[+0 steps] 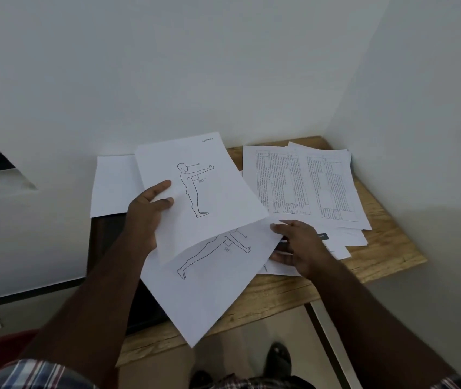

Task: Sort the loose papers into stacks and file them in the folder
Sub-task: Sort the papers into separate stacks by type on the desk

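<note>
My left hand (146, 217) grips the left edge of a lifted sheet with a line drawing of a standing figure (204, 192), thumb on top. Under it lies a second figure-drawing sheet (201, 287), jutting over the table's front edge. My right hand (298, 248) pinches the right edge of that lower sheet, fingers over the loose papers below. A blank white sheet (112, 186) lies at the back left on a dark folder (105, 237). A spread pile of printed table sheets (305, 183) covers the back right of the table.
The small wooden table (386, 248) stands in a corner between two white walls (223, 66). More loose papers (350, 240) lie under the printed pile. My feet in dark sandals (277, 357) show on the tiled floor below the front edge.
</note>
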